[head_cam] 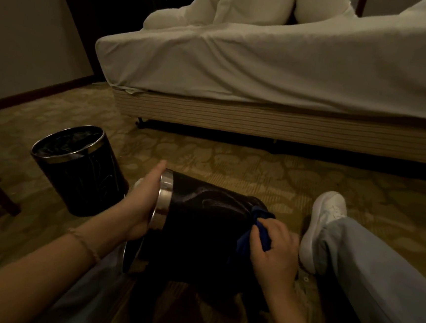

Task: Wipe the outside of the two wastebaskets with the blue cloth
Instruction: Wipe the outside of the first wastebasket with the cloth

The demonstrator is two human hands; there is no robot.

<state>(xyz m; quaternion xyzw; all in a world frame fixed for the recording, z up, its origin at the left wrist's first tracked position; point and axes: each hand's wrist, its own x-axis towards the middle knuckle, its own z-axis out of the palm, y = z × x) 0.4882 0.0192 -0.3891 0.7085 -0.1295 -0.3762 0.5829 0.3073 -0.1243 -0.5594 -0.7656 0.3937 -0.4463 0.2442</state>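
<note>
1. Lying on its side across the person's lap, the near wastebasket [201, 227] has its dark wall turned up, which I judge makes it easier to reach all round.
2. The left hand [142, 201] holds the chrome rim [163, 200] at the open end, palm against the mouth and thumb over the band, seemingly to stop the basket rolling.
3. The right hand [275, 246] has its fingers [264, 234] curled round the bunched blue cloth [257, 227], pressing it against the basket's wall near the base end.
4. The second wastebasket [79, 170] stands upright on the carpet [232, 163] to the left, just beside the first, with a dark liner inside; whether it has been wiped I cannot tell.
5. The light is dim, so dirt or streaks on the black walls are hard to make out.
6. The near basket's underside and base are hidden, as are the left fingers inside the mouth.
7. A white shoe [324, 227] and the bed [266, 70] lie beyond.
</note>
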